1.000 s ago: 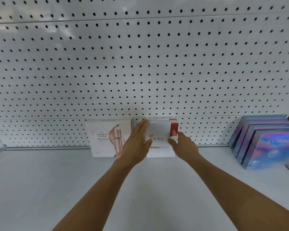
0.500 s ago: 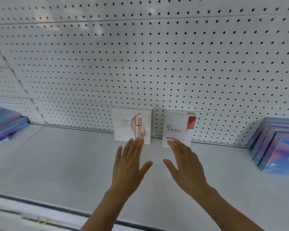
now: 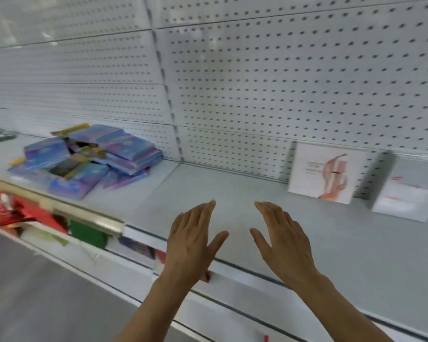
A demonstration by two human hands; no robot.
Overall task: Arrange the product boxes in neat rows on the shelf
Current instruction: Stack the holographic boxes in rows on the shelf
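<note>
Left hand: my left hand [image 3: 192,239] hovers over the front part of the shelf [image 3: 232,191], fingers straight and together, thumb spread, holding nothing.
Right hand: my right hand [image 3: 286,240] hovers just beside it, palm down, fingers straight, thumb out, also holding nothing; the two hands are apart.
Standing boxes: a white box with a pink figure [image 3: 324,172] stands upright against the pegboard back wall [image 3: 282,77], to the right of my hands; a white box with red print [image 3: 408,191] stands just to its right, a gap between them. Both are blurred.
Loose pile: a heap of blue-purple boxes [image 3: 89,157] lies jumbled on the shelf's left section, well apart from my hands, some flat, some tilted over others, with a few gold-edged pieces among them.
Lower shelf: red and green packages [image 3: 42,220] show below the shelf's front edge at left, too blurred to identify.
</note>
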